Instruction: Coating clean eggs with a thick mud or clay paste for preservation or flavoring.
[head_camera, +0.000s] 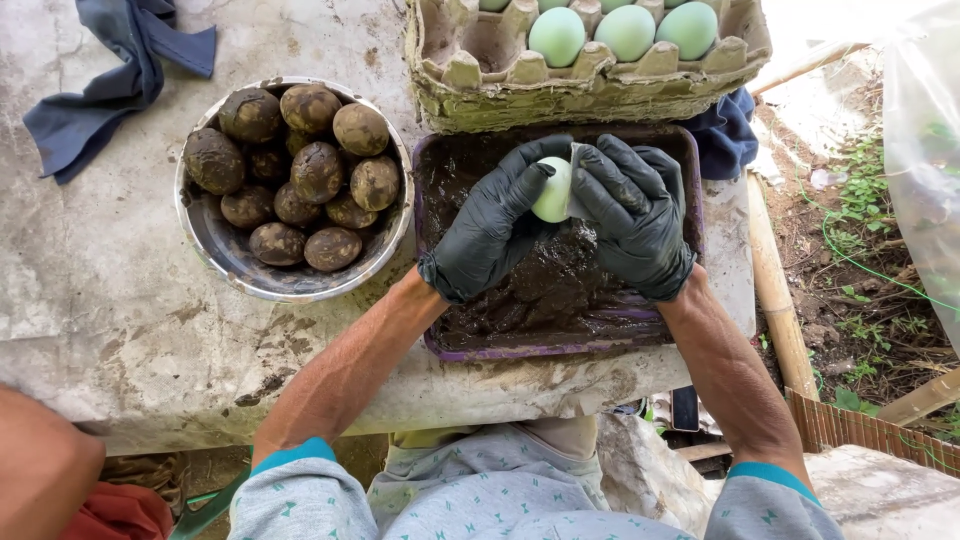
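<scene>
Both my hands wear black gloves and meet over a purple tray (690, 160) of dark mud (545, 285). My left hand (490, 220) cups a pale green egg (552, 190). Against the egg's right side, my right hand (632, 210) presses with its fingers curled around it. The egg is clean except where the gloves cover it.
A metal bowl (235, 262) at left holds several mud-coated eggs (318, 172). A cardboard egg carton (580, 85) with pale green eggs (625, 32) sits behind the tray. A blue cloth (110, 80) lies at far left. Bamboo poles (775, 290) and weedy ground are on the right.
</scene>
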